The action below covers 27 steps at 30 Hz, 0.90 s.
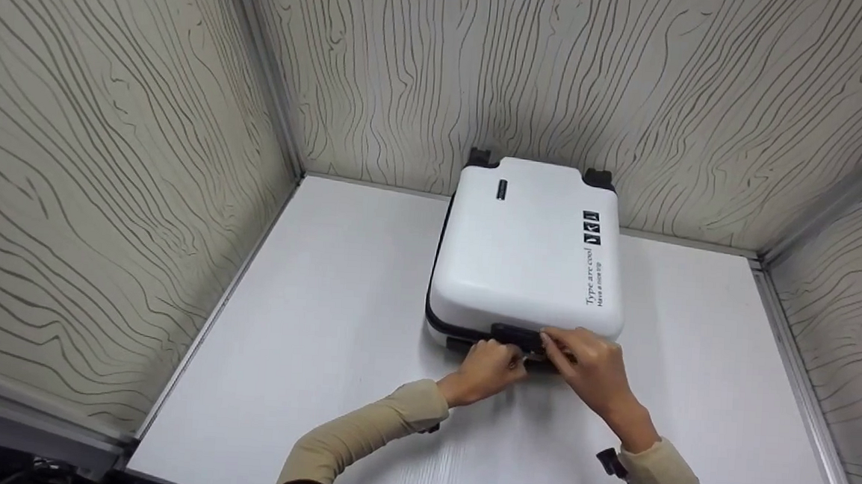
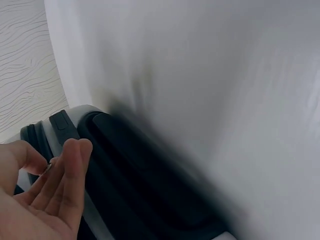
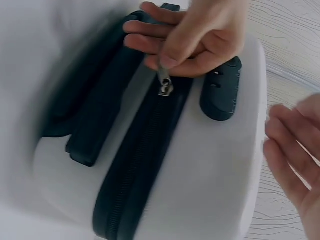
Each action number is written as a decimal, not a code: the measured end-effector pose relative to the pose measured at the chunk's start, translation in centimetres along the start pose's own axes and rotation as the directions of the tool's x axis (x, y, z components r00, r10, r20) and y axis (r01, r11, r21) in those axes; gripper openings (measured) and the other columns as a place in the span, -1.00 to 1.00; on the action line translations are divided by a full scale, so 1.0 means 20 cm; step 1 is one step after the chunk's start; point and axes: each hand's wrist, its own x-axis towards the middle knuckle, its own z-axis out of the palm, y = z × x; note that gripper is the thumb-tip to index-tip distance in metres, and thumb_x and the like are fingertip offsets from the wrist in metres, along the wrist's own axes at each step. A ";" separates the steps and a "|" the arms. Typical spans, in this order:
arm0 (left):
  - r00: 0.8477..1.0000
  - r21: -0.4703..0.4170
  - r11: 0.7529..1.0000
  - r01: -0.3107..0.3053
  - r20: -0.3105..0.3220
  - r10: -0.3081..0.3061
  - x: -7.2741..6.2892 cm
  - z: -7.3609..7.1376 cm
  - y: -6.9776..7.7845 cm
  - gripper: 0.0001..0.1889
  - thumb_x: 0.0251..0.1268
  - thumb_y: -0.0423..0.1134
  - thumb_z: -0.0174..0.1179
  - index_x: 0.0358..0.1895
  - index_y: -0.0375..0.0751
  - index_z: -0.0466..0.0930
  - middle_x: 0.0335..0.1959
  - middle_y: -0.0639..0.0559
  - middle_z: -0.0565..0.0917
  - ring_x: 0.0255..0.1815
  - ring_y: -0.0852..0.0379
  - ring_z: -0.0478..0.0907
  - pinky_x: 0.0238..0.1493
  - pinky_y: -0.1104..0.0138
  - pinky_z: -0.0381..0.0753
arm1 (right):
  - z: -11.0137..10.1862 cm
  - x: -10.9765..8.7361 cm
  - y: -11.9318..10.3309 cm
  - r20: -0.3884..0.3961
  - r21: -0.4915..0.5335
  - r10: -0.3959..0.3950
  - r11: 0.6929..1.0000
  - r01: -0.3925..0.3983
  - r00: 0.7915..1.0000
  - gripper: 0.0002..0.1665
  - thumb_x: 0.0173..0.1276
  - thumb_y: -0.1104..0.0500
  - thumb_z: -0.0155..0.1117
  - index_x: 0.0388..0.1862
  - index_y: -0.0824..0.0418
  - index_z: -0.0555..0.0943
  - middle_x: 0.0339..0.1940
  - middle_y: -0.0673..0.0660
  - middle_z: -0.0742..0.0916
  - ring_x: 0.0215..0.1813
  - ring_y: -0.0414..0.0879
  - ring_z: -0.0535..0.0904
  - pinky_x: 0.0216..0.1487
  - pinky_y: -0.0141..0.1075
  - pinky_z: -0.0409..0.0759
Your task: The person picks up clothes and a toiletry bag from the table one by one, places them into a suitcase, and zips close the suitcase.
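A white hard-shell suitcase (image 1: 525,240) lies flat on the table, its zipped side toward me. My left hand (image 1: 489,369) is at that side, pinching the metal zipper pull (image 3: 164,76) between thumb and fingers. In the left wrist view, a bit of metal shows at the thumb of the left hand (image 2: 55,195). Close by is the dark combination lock (image 3: 220,95), with my right hand (image 1: 590,364) at its right end in the head view. The right hand (image 3: 297,150) has its fingers loosely bent, nothing between them. The dark zipper (image 3: 132,170) runs along the suitcase's side.
A black carry handle (image 3: 100,110) sits beside the zipper on the lower shell. Black wheels (image 1: 598,179) point at the back wall. Wood-grain panels (image 1: 441,70) enclose the white table (image 1: 338,289) at the back and both sides.
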 end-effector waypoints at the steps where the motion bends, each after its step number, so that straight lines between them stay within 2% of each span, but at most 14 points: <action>1: 1.000 -0.004 1.000 -0.002 0.000 0.002 0.00 0.00 0.00 -0.85 0.18 -0.32 0.25 -0.53 -0.09 0.56 -0.71 0.27 0.34 -0.69 0.39 0.25 -0.60 0.52 0.36 | -0.01 0.01 0.00 -0.029 -0.002 -0.010 1.000 0.010 1.000 -0.81 0.12 0.36 0.46 -0.24 0.25 0.75 -0.43 0.05 0.76 -0.44 -0.15 0.67 -0.48 -0.31 0.59; 4: 1.000 -0.006 1.000 -0.003 -0.001 0.003 0.00 0.00 0.00 -0.89 0.19 -0.31 0.25 -0.48 -0.10 0.64 -0.69 0.26 0.42 -0.69 0.41 0.27 -0.58 0.53 0.37 | -0.01 0.04 0.01 -0.120 -0.007 -0.043 0.999 0.042 0.992 -0.87 0.28 0.26 0.37 -0.23 0.27 0.76 -0.42 0.06 0.75 -0.41 -0.09 0.64 -0.41 -0.27 0.57; 6: 1.000 0.001 1.000 -0.007 -0.006 0.007 0.00 0.00 0.00 -0.90 0.25 -0.28 0.25 -0.41 -0.12 0.70 -0.65 0.24 0.53 -0.67 0.43 0.32 -0.56 0.53 0.43 | -0.01 0.06 0.02 -0.159 -0.011 -0.047 0.999 0.046 0.986 -0.80 0.38 0.17 0.29 -0.22 0.27 0.77 -0.38 0.08 0.77 -0.33 -0.01 0.64 -0.27 -0.21 0.55; 10: 1.000 0.017 1.000 -0.023 -0.019 0.023 0.00 0.01 -0.01 -0.85 0.38 -0.20 0.24 -0.30 -0.11 0.77 -0.52 0.20 0.69 -0.59 0.43 0.46 -0.49 0.50 0.53 | -0.02 0.08 0.06 -0.183 -0.054 -0.033 0.998 0.024 0.983 -0.75 0.41 0.11 0.27 -0.19 0.25 0.78 -0.18 0.13 0.78 -0.11 0.17 0.61 -0.03 -0.03 0.45; 14: 0.998 0.018 0.998 -0.052 -0.029 0.053 0.00 0.01 -0.01 -0.80 0.44 -0.20 0.19 -0.36 -0.07 0.74 -0.53 0.21 0.67 -0.57 0.38 0.49 -0.48 0.44 0.56 | -0.02 0.07 0.11 -0.129 -0.142 0.034 0.988 -0.053 0.991 -0.68 0.38 0.05 0.27 -0.07 0.25 0.74 0.10 0.20 0.70 0.09 0.25 0.52 0.11 0.10 0.37; 18: 0.997 0.021 0.997 -0.072 -0.018 0.073 0.00 0.01 -0.02 -0.75 0.46 -0.22 0.15 -0.46 -0.07 0.65 -0.63 0.21 0.55 -0.62 0.34 0.42 -0.51 0.40 0.55 | -0.01 0.04 0.17 -0.028 -0.214 0.129 0.968 -0.132 0.991 -0.50 0.40 -0.08 0.25 0.14 0.24 0.64 0.29 0.26 0.57 0.27 0.28 0.41 0.27 0.15 0.27; 21: 0.997 0.032 0.997 -0.070 -0.009 0.070 0.00 0.01 -0.02 -0.74 0.47 -0.22 0.14 -0.47 -0.07 0.63 -0.64 0.22 0.52 -0.63 0.34 0.41 -0.51 0.40 0.54 | 0.01 0.00 0.19 0.035 -0.234 0.181 0.958 -0.168 0.983 -0.38 0.38 -0.15 0.26 0.26 0.22 0.56 0.37 0.27 0.50 0.36 0.29 0.34 0.36 0.16 0.17; 27: 0.998 0.033 0.998 -0.062 -0.019 0.063 -0.01 0.02 -0.02 -0.74 0.47 -0.22 0.14 -0.47 -0.09 0.62 -0.65 0.21 0.52 -0.63 0.37 0.39 -0.52 0.43 0.55 | 0.05 -0.05 0.22 0.080 -0.249 0.218 0.949 -0.192 0.973 -0.19 0.38 -0.31 0.16 0.43 0.14 0.43 0.44 0.26 0.43 0.43 0.32 0.24 0.43 0.18 0.02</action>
